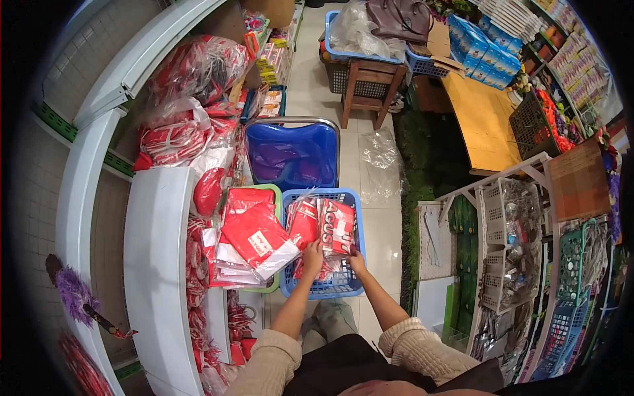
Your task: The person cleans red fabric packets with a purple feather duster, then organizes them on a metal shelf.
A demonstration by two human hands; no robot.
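Over the blue basket (360, 231), a red-and-white folded packet (338, 226) with large printed letters lies between my hands. My left hand (312, 256) is closed at its lower left edge. At the lower right edge, my right hand (357, 261) has its fingers closed on the same packet. More red packets (302, 221) in clear plastic lie in the basket beside and under it. Left of the basket, a pile of red and white packets (249, 234), one with a handwritten label, covers much of a green basket (275, 195).
A blue plastic chair (290, 152) with a metal frame stands just beyond the baskets. Bagged red goods (198, 69) crowd the left shelving. On the right are a yellow table (485, 119) and wire racks (515, 231). Clear plastic (382, 165) lies on the tiled floor.
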